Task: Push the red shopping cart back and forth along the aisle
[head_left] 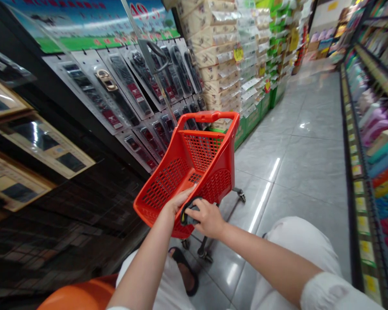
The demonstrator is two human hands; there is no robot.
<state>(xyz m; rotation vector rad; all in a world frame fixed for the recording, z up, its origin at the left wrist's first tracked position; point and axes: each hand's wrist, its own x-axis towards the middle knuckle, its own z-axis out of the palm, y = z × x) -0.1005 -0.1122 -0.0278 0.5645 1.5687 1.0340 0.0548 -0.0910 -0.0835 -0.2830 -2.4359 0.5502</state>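
One hard push could roll our red cart [224,183]: left hand [180,200] lies flat against it, right hand [209,218] grips dark cloth [184,214].

So both forearms [265,255] are bare and reaching out front, angled in so the hands end up right beside each other. Left hand [181,199] is kinda flat, fingers stretched forward. Right hand [209,218] comes in sideways, fingers bent in a grip.
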